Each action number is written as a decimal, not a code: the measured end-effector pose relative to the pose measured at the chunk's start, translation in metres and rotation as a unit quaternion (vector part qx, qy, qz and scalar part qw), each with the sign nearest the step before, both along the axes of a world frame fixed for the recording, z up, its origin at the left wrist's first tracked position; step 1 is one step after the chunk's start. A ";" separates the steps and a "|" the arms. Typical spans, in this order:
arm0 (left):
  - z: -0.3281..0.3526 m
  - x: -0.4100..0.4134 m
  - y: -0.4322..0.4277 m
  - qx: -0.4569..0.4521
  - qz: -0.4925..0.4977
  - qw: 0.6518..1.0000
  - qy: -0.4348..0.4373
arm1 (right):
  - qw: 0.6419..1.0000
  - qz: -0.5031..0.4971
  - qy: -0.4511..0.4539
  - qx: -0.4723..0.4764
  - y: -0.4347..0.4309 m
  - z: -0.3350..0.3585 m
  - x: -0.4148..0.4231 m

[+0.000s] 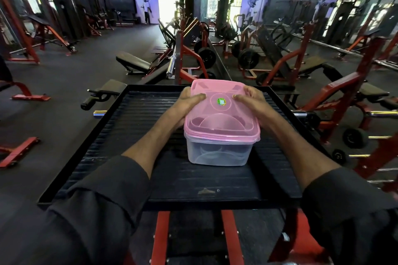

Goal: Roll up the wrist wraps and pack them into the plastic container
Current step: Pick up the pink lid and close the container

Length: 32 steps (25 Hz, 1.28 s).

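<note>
At frame centre, left hand (pixel 189 102) and right hand (pixel 253 103) clasp the pink lid (pixel 219 119); uneven pressure could tilt the plastic container (pixel 217 154).

Green sticker (pixel 221 101) on pink lid (pixel 215 118): text unreadable.

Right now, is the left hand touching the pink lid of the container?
Touching. The head view shows the left hand gripping the pink lid: its thumb lies on the lid's top and its fingers curl over the left edge, with no gap.
</note>
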<state>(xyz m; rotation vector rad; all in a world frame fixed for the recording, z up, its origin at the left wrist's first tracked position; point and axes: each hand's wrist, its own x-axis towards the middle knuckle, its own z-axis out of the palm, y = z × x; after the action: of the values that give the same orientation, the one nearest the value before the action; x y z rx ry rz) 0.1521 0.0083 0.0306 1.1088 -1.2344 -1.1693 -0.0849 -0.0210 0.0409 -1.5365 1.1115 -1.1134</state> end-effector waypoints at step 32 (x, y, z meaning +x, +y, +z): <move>-0.003 -0.016 0.013 -0.030 0.018 0.827 -0.561 | 0.934 -0.047 0.353 -0.027 0.022 -0.017 0.000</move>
<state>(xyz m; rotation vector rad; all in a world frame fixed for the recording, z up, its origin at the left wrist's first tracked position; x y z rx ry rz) 0.1364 0.0215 0.0281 1.8530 -2.0739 -0.3378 -0.0845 0.0011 0.0240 -2.0160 1.6488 -0.6471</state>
